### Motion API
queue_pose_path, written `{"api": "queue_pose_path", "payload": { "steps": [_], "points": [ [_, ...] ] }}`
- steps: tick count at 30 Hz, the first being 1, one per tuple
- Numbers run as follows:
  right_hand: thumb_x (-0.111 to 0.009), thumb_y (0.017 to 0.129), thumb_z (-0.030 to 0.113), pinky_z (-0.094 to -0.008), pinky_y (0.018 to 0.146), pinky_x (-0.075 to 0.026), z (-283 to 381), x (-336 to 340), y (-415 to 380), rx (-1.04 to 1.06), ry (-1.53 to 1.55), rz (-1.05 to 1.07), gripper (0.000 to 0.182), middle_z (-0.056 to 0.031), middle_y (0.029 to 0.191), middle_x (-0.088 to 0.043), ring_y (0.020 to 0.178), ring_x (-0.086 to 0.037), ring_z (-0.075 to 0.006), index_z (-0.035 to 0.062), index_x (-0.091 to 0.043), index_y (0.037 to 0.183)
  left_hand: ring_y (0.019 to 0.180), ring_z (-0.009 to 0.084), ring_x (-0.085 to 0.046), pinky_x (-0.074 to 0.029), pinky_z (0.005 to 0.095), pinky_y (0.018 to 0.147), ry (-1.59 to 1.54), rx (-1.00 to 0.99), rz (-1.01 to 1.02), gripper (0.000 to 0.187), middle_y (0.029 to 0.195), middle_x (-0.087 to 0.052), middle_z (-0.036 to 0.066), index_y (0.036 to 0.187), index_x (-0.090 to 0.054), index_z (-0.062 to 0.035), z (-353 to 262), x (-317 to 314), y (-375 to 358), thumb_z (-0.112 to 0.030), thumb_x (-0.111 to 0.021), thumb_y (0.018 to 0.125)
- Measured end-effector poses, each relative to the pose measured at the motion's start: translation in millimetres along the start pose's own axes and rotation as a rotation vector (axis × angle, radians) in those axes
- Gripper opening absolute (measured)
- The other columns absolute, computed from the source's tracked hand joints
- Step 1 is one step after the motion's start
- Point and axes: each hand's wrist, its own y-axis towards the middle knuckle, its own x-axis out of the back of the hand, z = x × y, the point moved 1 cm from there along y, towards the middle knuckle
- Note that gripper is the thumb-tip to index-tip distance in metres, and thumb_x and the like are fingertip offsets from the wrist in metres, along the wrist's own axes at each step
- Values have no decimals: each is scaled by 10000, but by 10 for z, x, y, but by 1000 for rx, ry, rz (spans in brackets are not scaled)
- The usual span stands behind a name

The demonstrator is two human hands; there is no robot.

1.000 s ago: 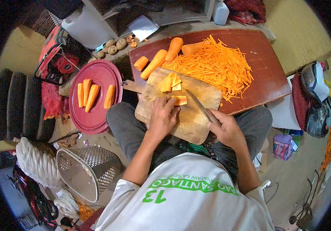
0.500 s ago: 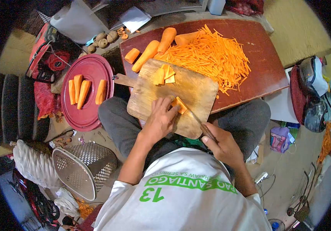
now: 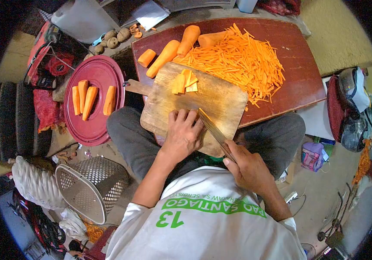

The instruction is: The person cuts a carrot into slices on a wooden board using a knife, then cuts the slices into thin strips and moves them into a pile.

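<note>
My right hand [image 3: 251, 169] grips a knife [image 3: 217, 133], its blade slanting up and left across the wooden cutting board [image 3: 225, 99]. My left hand [image 3: 183, 134] is closed with bent fingers on the board, against the blade's left side. It holds a carrot piece [image 3: 205, 114], of which only a thin orange strip shows by the blade tip; fingers and knife hide the rest. Further up the board lies a small stack of carrot slices [image 3: 184, 81]. Beyond the board is a large heap of carrot strips [image 3: 251, 65].
Whole carrots [image 3: 164, 58] lie on the dark red table [image 3: 298, 69]. To the left, a round red lid [image 3: 101, 71] bears several peeled carrots [image 3: 90, 103]. A white perforated basket [image 3: 82, 177] lies tipped on the floor. Potatoes [image 3: 112, 42] sit behind the lid.
The knife blade has come up against my left fingers and now covers most of the carrot piece. The view has shifted slightly; the slice stack and strip heap look the same.
</note>
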Motion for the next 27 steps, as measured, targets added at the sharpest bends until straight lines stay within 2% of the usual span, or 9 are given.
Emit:
{"api": "queue_pose_path", "payload": {
  "steps": [3, 6, 11, 15, 18, 21, 24, 27],
  "points": [
    [-628, 1047, 199, -552, 846, -592, -42, -8, -14, -52, 37, 18, 486, -277, 1218, -704, 1069, -717, -466, 8, -481, 1469, 1122, 350, -562, -426, 523, 991, 19, 1, 13, 374, 1191, -615, 142, 1138, -727, -43, 7, -4, 6, -186, -820, 805],
    [-623, 1049, 196, -559, 839, -588, -84, 12, 71, -107, 11, 85, 450, -272, 1206, -709, 1069, -711, -475, 13, -492, 1439, 1118, 351, -562, -428, 520, 976, 2, 2, 1, 377, 1187, -614, 141, 1149, -731, -42, 27, -55, -12, -177, -817, 808],
    [-625, 1045, 183, -566, 780, -588, -111, -95, 285, -24, 45, 35, 399, -267, 1167, -718, 1035, -716, -475, 18, -504, 1386, 1098, 364, -559, -432, 510, 951, -68, 17, 2, 364, 1152, -603, 142, 1165, -737, -39, 50, -83, -48, -151, -803, 825],
    [-620, 1045, 171, -557, 748, -590, -102, -127, 333, 92, -33, -83, 369, -280, 1145, -715, 999, -722, -473, 3, -506, 1353, 1076, 367, -553, -449, 492, 934, -93, -5, -48, 354, 1134, -596, 145, 1158, -735, -32, 53, -121, -54, -130, -799, 824],
    [-614, 1051, 176, -553, 737, -586, -40, -16, 286, -7, -45, 66, 372, -276, 1112, -715, 979, -721, -476, -12, -506, 1354, 1063, 365, -550, -461, 488, 923, -81, -25, -100, 349, 1133, -595, 148, 1152, -731, -21, 56, -151, -77, -110, -795, 820],
    [-608, 1056, 193, -576, 737, -574, -46, -32, 183, 129, -104, -1, 364, -279, 1085, -711, 969, -715, -488, -14, -510, 1339, 1056, 363, -550, -471, 487, 919, -87, -24, -125, 333, 1143, -601, 150, 1144, -727, -8, 54, -143, -89, -90, -783, 826],
    [-602, 1056, 197, -599, 753, -563, -73, -140, 321, -7, -1, -4, 348, -281, 1078, -704, 975, -704, -502, 8, -513, 1335, 1056, 363, -552, -478, 486, 921, -124, -16, -118, 318, 1150, -610, 151, 1138, -726, 4, 54, -153, -85, -80, -774, 835],
    [-597, 1057, 196, -614, 776, -555, -92, -155, 468, -39, 22, 54, 337, -286, 1110, -701, 972, -692, -519, 34, -515, 1342, 1064, 366, -558, -486, 485, 920, -133, -13, -98, 295, 1129, -616, 146, 1118, -731, 12, 57, -111, -78, -80, -773, 841]
  ]
}}
